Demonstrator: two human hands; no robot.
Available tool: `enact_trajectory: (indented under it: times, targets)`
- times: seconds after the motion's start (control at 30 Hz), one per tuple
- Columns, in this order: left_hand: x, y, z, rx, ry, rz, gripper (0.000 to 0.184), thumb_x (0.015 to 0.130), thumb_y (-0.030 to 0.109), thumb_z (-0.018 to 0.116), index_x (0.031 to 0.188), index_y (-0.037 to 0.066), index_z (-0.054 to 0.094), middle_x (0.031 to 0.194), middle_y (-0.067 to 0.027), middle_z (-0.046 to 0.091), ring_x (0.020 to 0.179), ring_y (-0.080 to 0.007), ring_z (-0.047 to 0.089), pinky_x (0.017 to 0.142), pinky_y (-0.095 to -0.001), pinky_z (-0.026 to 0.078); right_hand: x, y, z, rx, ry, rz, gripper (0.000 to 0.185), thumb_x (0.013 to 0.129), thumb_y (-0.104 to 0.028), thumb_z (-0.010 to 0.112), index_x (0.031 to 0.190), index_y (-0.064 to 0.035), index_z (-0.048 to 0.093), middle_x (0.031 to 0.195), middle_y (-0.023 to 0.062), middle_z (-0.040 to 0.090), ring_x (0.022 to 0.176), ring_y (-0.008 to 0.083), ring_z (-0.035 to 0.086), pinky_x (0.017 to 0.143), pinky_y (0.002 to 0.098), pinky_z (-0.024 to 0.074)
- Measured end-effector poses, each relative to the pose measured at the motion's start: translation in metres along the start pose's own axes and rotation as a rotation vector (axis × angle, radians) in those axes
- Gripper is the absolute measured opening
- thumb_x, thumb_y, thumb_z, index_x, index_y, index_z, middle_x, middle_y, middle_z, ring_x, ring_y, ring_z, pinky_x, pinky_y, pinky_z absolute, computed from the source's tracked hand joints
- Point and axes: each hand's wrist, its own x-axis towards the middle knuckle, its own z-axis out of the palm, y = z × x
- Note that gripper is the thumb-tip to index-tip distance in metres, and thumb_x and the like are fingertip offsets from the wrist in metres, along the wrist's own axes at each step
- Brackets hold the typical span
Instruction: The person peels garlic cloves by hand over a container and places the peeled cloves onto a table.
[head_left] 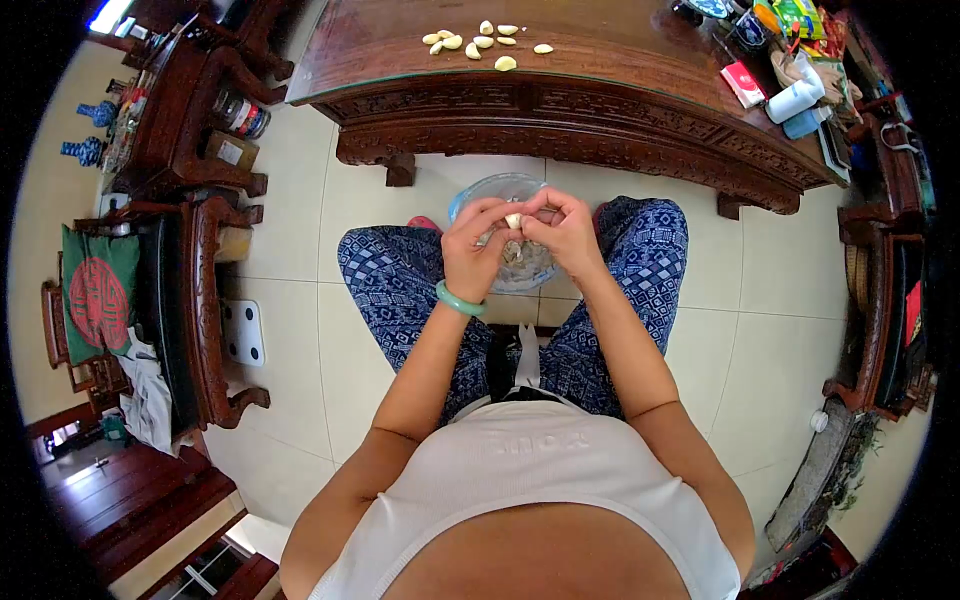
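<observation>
Between the fingertips of both hands is a pale garlic clove (514, 220), held above a clear basin (541, 279) on the floor. My left hand (476, 245), with a green bangle at its wrist, is closed on the clove from the left. My right hand (563, 235) pinches it from the right. Inside the basin lie pale, papery pieces, partly hidden by my hands. Beyond, several peeled cloves (484, 42) are scattered on the glass-topped wooden table (400, 60).
At the table's right end stand a white bottle (795, 101), a red and white box (742, 84) and colourful packets (800, 20). Carved wooden chairs flank both sides. A white board with black dots (243, 333) lies on the left floor. My patterned trouser legs surround the basin.
</observation>
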Motion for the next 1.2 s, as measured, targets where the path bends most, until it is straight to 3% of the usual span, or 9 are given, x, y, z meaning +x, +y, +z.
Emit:
enact_trajectory:
  times: [0.3,0.37,0.47,0.5,0.6,0.77,0.87,1.03,1.2]
  targets:
    - [0.002,0.000,0.000,-0.346,-0.003,-0.246,0.028,0.074,-0.008,0.059,0.101,-0.002,0.062,0.095,-0.0053,0.058,0.084,-0.0121,0.057,0.074,-0.0229,0.047,-0.001,-0.003,-0.004,-0.087,0.001,0.063,0.009,0.076,0.000,0.057,0.084,0.0031,0.056,0.080,0.0062,0.061,0.070,0.0099,0.059,0.064,0.0225,0.0492]
    - [0.002,-0.008,-0.005,-0.384,-0.071,-0.306,0.032,0.077,-0.007,0.057,0.109,-0.002,0.058,0.103,-0.0060,0.056,0.089,-0.0133,0.057,0.078,-0.0221,0.047,-0.003,-0.008,0.000,-0.159,0.042,-0.106,0.017,0.077,-0.002,0.060,0.093,0.0026,0.059,0.088,0.0057,0.060,0.079,0.0108,0.058,0.069,0.0227,0.0481]
    - [0.003,-0.014,-0.007,-0.450,-0.095,-0.307,0.036,0.077,-0.008,0.056,0.112,-0.001,0.057,0.102,-0.0053,0.056,0.092,-0.0127,0.055,0.080,-0.0220,0.046,-0.002,-0.012,0.002,-0.211,-0.074,-0.148,0.025,0.078,0.002,0.059,0.103,0.0033,0.057,0.095,0.0068,0.058,0.089,0.0114,0.055,0.076,0.0221,0.0454]
    - [0.004,-0.011,-0.008,-0.415,-0.118,-0.319,0.037,0.078,-0.008,0.055,0.114,0.000,0.056,0.100,-0.0057,0.056,0.091,-0.0124,0.055,0.080,-0.0219,0.045,-0.002,-0.013,0.005,-0.261,-0.034,-0.210,0.021,0.076,-0.004,0.063,0.097,-0.0013,0.063,0.091,0.0054,0.060,0.084,0.0118,0.057,0.071,0.0232,0.0474]
    - [0.006,-0.009,-0.011,-0.262,-0.176,-0.287,0.037,0.078,-0.008,0.055,0.114,0.001,0.056,0.099,-0.0060,0.056,0.090,-0.0120,0.054,0.079,-0.0221,0.045,-0.001,-0.011,0.001,-0.470,-0.025,-0.267,0.015,0.074,-0.003,0.064,0.089,-0.0011,0.065,0.089,0.0055,0.060,0.082,0.0120,0.058,0.069,0.0231,0.0472]
    - [0.006,-0.014,-0.010,-0.252,-0.178,-0.267,0.034,0.078,-0.003,0.058,0.112,0.002,0.058,0.098,-0.0058,0.058,0.088,-0.0122,0.055,0.077,-0.0224,0.046,0.003,-0.003,0.001,-0.439,-0.003,-0.306,0.008,0.074,-0.001,0.063,0.081,0.0007,0.065,0.086,0.0055,0.060,0.074,0.0117,0.058,0.063,0.0225,0.0468]
    - [0.004,-0.017,-0.008,-0.253,-0.175,-0.277,0.033,0.078,-0.003,0.058,0.111,0.001,0.058,0.100,-0.0053,0.058,0.089,-0.0124,0.056,0.079,-0.0230,0.046,0.004,-0.001,0.002,-0.326,0.005,-0.209,0.005,0.075,0.000,0.062,0.079,0.0017,0.062,0.085,0.0050,0.059,0.070,0.0117,0.057,0.059,0.0223,0.0461]
    - [0.000,-0.024,-0.006,-0.562,-0.110,-0.523,0.031,0.080,-0.001,0.057,0.111,-0.003,0.056,0.097,-0.0057,0.059,0.087,-0.0127,0.056,0.076,-0.0236,0.046,0.005,0.002,0.002,-0.384,0.000,-0.182,0.002,0.078,0.000,0.057,0.079,0.0020,0.057,0.087,0.0044,0.055,0.063,0.0107,0.053,0.055,0.0225,0.0443]
    - [-0.001,-0.032,-0.009,-0.769,-0.080,-0.583,0.027,0.085,0.001,0.053,0.112,-0.004,0.053,0.096,-0.0079,0.060,0.083,-0.0139,0.057,0.074,-0.0244,0.048,0.002,0.005,-0.001,-0.400,-0.008,-0.213,0.003,0.079,0.001,0.055,0.079,0.0020,0.058,0.087,0.0045,0.056,0.063,0.0098,0.054,0.054,0.0221,0.0432]
